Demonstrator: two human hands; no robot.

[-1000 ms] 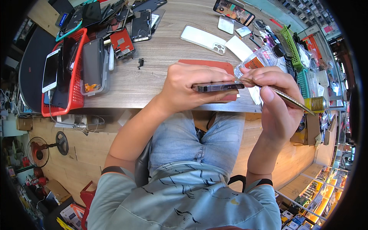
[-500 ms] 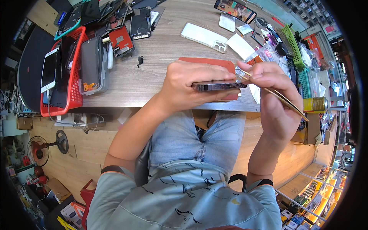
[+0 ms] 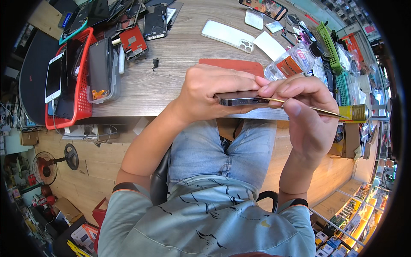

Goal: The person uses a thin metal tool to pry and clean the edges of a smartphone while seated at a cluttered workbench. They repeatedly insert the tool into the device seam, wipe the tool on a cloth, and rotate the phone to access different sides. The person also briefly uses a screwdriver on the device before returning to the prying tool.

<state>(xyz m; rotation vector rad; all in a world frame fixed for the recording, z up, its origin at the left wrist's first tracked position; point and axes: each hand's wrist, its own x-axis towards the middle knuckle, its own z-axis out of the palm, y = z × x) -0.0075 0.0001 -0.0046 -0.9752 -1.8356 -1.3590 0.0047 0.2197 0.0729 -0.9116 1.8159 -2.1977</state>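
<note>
My left hand [image 3: 201,85] is closed around a dark smartphone [image 3: 237,101], held above the front edge of the table. The phone lies nearly edge-on to me, so its lower rim with the port opening shows and its faces are mostly hidden. Gold tweezers [image 3: 319,111] are pinched in my right hand [image 3: 314,96]. Their tips meet the phone's rim at its right end, beside the port; whether they grip anything there cannot be made out. Fingertips of my right hand rest close to the phone's right corner. Behind both hands, a reddish mat [image 3: 231,64] lies on the table.
A clear bottle with an orange label [image 3: 291,64] stands right of the mat, and a yellow can [image 3: 357,113] beyond my right hand. Farther back lies a white phone back [image 3: 224,34]. At left are a red basket [image 3: 81,105] of phones and a clear box [image 3: 114,88].
My right hand has brought the tweezers' tips leftward and down onto the phone's rim, and the tweezers lie flatter. The phone has tilted slightly, showing more of its rim.
</note>
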